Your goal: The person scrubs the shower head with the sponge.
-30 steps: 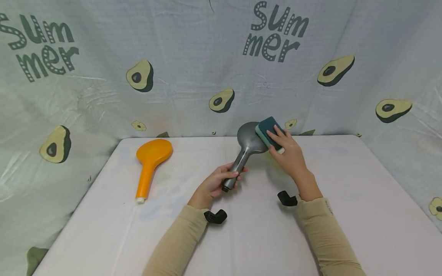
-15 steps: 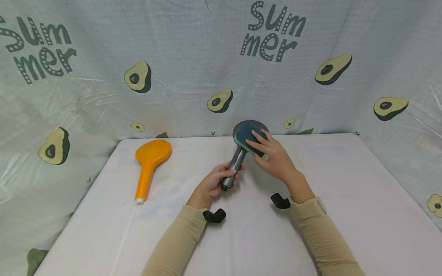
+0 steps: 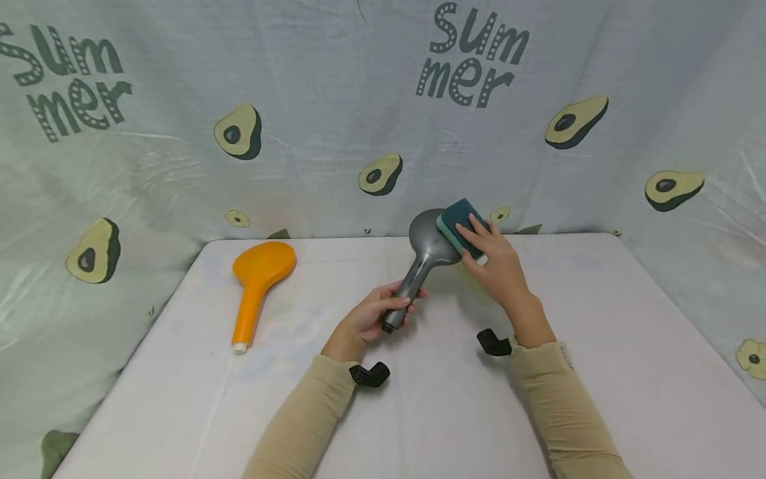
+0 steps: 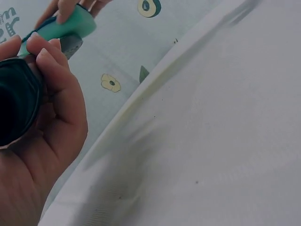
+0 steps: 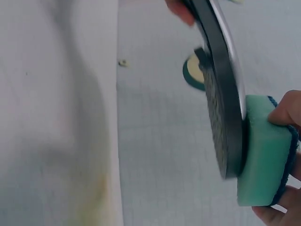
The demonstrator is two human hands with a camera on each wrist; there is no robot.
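Observation:
A grey shower head (image 3: 426, 234) is raised over the table, its round head pointing away from me. My left hand (image 3: 366, 315) grips its handle near the lower end, fingers wrapped round it. With my right hand (image 3: 500, 271) I hold a sponge (image 3: 462, 225), dark teal on one face and light green below. In the right wrist view the green side of the sponge (image 5: 264, 150) lies against the back of the shower head (image 5: 230, 113), thumb and fingers pinching the sponge's edges. The nozzle face points the other way, toward the table.
An orange shower head (image 3: 260, 279) with a white threaded end lies on the white-covered table (image 3: 179, 399) to the left. A pale curtain (image 3: 311, 100) printed with avocados and lettering hangs behind the table. Each wrist carries a small black camera mount.
The sponge swept left across the back of the grey shower head, then returned to its right side with my right hand. My left hand and the orange shower head stayed nearly still.

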